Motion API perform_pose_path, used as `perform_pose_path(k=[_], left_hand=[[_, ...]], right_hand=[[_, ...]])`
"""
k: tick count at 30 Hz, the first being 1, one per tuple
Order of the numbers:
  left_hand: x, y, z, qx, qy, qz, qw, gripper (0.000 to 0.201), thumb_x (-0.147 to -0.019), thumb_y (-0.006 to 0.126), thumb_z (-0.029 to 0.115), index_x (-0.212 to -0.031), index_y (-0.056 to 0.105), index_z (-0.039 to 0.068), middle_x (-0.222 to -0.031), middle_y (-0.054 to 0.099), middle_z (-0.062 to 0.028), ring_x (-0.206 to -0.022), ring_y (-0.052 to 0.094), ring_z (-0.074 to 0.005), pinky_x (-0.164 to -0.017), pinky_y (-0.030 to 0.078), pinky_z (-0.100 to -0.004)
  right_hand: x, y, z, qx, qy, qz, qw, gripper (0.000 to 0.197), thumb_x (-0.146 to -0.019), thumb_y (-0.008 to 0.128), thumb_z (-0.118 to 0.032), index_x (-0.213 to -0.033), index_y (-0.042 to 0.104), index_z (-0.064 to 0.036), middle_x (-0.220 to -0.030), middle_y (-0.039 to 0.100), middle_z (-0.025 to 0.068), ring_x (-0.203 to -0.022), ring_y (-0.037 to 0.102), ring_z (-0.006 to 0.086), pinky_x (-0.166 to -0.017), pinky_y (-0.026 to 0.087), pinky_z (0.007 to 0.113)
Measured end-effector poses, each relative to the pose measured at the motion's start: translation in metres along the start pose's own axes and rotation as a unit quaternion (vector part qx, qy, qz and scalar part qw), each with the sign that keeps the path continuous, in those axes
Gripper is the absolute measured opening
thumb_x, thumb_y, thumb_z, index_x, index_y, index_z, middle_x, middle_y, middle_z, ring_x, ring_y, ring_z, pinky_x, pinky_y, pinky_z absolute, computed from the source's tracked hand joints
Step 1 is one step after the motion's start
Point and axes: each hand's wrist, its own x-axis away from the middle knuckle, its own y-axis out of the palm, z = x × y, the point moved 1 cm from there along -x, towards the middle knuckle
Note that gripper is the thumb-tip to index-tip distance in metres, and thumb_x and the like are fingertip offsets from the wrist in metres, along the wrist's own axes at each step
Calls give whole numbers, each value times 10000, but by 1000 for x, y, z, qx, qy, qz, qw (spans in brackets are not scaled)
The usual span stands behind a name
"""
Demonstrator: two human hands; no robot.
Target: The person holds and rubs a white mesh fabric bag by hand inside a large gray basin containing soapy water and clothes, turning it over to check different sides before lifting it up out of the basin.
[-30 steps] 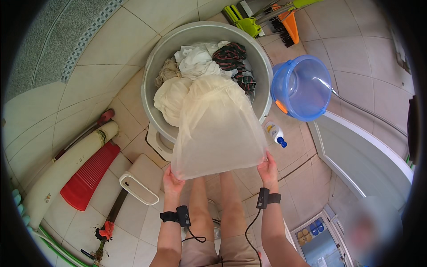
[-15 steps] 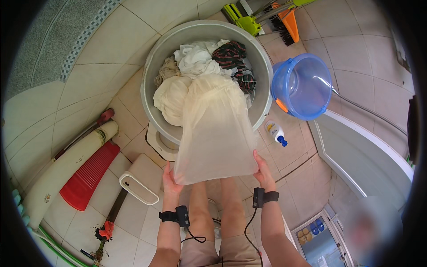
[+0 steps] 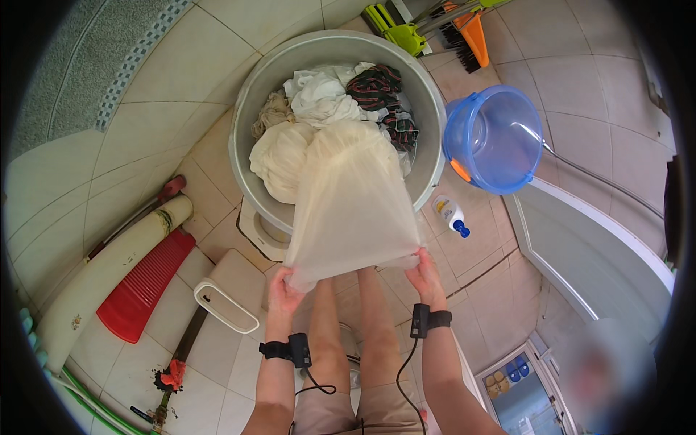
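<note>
A thin cream cloth (image 3: 355, 210) is stretched out toward me from the big grey basin (image 3: 243, 138). Its far end is bunched on the laundry. My left hand (image 3: 285, 291) is closed on the cloth's near left corner, and my right hand (image 3: 425, 277) pinches the near right corner. Between them the near edge sags a little over my legs. In the basin lie a bundled cream cloth (image 3: 279, 163), white cloth (image 3: 319, 98), a beige piece (image 3: 273, 116) and a dark striped garment (image 3: 375, 88).
Right of the basin stands a blue bucket (image 3: 500, 170) with a shower hose (image 3: 602, 176) over it. A white bottle with a blue cap (image 3: 449, 213) is on the tiles. At left are a red washboard (image 3: 148, 286) and a white bin (image 3: 230, 279). A brush (image 3: 460, 36) stands behind.
My right hand has come down a little and inward with its corner. My left hand has drawn in slightly, and the cloth's near edge has lifted and gone slack.
</note>
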Motion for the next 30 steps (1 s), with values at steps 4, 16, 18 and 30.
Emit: perform_pose_path(k=[4, 16, 18, 30], left_hand=[[-23, -25, -13, 109, 47, -134, 984, 386, -722, 493, 78, -1092, 543, -19, -1118, 586, -118, -1093, 515, -249, -988, 363, -387], [-13, 58, -33, 80, 0, -33, 996, 439, -906, 521, 304, -1212, 506, -10, -1201, 564, -123, -1107, 532, -266, -951, 427, -402], [-14, 61, -33, 22, -5, -55, 998, 401, -899, 544, 256, -1207, 516, 1, -1184, 574, -115, -1085, 547, -260, -927, 447, -399], [7, 97, -21, -53, -7, -109, 993, 401, -908, 550, 222, -1261, 481, 47, -1188, 553, -80, -1064, 557, -223, -894, 475, -370]], right_hand=[[12, 26, -1, -73, -15, -36, 997, 283, -938, 408, -143, -1154, 492, 20, -1162, 560, 94, -1055, 543, 199, -954, 436, 334], [25, 59, 7, -90, 73, -66, 991, 445, -927, 501, -342, -1247, 483, -34, -1194, 560, 97, -1056, 546, 181, -875, 478, 346], [30, 64, -1, 17, 92, -89, 992, 429, -911, 533, -317, -1238, 489, -42, -1183, 564, 92, -1051, 547, 188, -862, 480, 341], [47, 99, -19, -80, 74, -129, 986, 350, -882, 507, -175, -1171, 489, 20, -1132, 571, 108, -1017, 558, 207, -877, 464, 348]])
